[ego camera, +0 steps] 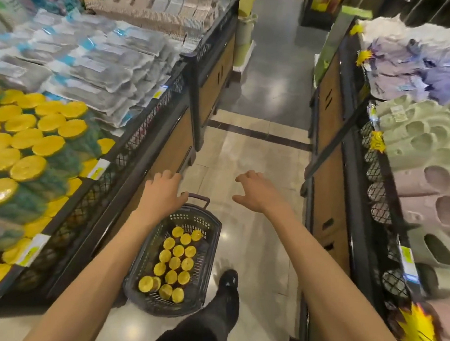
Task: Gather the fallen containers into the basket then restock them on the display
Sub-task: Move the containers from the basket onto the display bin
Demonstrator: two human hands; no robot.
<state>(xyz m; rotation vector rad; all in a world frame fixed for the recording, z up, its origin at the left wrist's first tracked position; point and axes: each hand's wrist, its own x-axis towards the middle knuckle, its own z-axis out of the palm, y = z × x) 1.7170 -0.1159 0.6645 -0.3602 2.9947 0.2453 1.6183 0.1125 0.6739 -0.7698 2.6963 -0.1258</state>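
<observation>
The basket (206, 261) of yellow-lidded containers (174, 263) stood on the floor (257, 156) beside the display (146, 132); left hand (164, 191) and right hand (256, 194) hovered above, fingers loosely bent, apart, empty.

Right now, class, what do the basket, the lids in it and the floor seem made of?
Basket: grey moulded plastic, matt, by its perforated grid walls. Lids: yellow, glossy, probably plastic or painted metal; they glint. Floor: polished stone or tile, mirroring the lights.
</observation>
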